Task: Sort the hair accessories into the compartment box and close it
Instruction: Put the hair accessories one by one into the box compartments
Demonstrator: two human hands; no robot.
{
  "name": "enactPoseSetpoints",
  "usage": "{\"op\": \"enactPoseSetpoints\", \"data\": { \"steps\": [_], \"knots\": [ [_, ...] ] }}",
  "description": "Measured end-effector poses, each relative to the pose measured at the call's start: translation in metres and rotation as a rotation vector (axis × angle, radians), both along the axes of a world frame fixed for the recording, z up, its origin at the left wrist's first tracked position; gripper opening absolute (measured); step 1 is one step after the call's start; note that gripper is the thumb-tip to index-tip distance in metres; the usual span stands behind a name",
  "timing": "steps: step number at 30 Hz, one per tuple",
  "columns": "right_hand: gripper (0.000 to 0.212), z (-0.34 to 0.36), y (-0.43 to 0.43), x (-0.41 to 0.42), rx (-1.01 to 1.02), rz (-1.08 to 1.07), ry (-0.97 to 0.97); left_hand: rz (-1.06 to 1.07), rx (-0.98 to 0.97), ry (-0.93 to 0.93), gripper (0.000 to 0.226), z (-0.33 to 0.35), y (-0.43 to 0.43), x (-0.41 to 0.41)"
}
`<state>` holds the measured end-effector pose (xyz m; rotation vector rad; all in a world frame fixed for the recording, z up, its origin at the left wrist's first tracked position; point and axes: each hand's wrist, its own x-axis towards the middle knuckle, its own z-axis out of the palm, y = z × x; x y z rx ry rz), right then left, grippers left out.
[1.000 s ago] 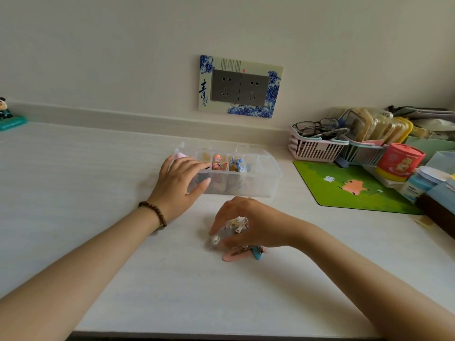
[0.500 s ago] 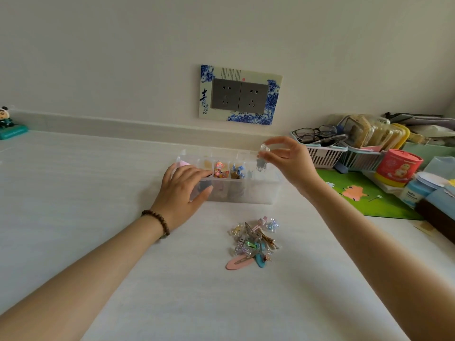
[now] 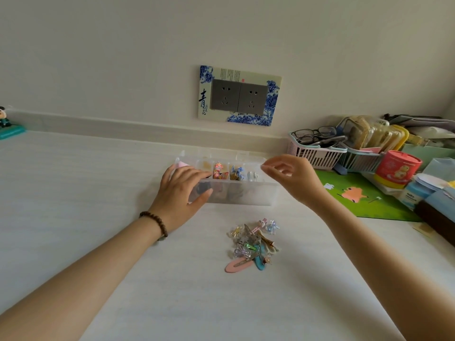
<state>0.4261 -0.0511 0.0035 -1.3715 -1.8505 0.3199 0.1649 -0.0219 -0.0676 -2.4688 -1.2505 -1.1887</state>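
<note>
A clear compartment box [image 3: 246,195] stands open on the white table, with small colourful hair accessories in its rear cells, among them a clear clip [image 3: 251,175] in the right one. My left hand [image 3: 182,193] rests on the box's left front corner, fingers straight over the rim. Just above the box's right end hovers my right hand [image 3: 293,175], fingers loosely curled and holding nothing. A pile of hair clips [image 3: 252,244] lies on the table in front of the box, including a pink snap clip [image 3: 237,265] and a blue one.
Pink and white baskets [image 3: 317,153] with glasses and packets stand at the back right. A green mat [image 3: 364,195], a red tub [image 3: 396,171] and boxes fill the right edge. A small figure [image 3: 7,124] sits far left by the wall.
My right hand picked a clear clip from the pile, carried it up to the box's right end and let it go there. The left hand stayed on the box.
</note>
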Motion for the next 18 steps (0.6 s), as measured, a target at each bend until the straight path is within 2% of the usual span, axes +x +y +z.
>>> {"op": "enactPoseSetpoints", "data": {
  "steps": [2, 3, 5, 7, 11, 15, 18],
  "knots": [
    [0.011, -0.003, -0.019, 0.002, -0.165, 0.163, 0.042, 0.002, 0.011, -0.007, 0.045, -0.001, 0.0, 0.0],
    [0.012, -0.007, -0.024, 0.004, -0.237, 0.201, -0.018, 0.004, 0.017, -0.008, 0.044, -0.001, 0.0, 0.0],
    [0.019, -0.019, -0.029, 0.012, -0.297, 0.187, -0.258, 0.005, 0.025, -0.008, 0.044, -0.001, 0.0, 0.001],
    [0.028, -0.027, -0.031, 0.016, -0.323, 0.148, -0.368, 0.006, 0.029, -0.005, 0.043, 0.0, 0.0, 0.001],
    [0.035, -0.032, -0.034, 0.02, -0.382, 0.107, -0.339, 0.005, 0.016, 0.007, 0.044, 0.0, -0.001, 0.0],
    [0.02, -0.033, -0.037, 0.022, -0.36, 0.123, -0.331, 0.001, 0.015, 0.008, 0.041, 0.0, -0.001, -0.001],
    [0.012, -0.031, -0.037, 0.023, -0.354, 0.123, -0.233, -0.011, 0.016, 0.002, 0.041, 0.002, 0.0, -0.002]
  ]
}}
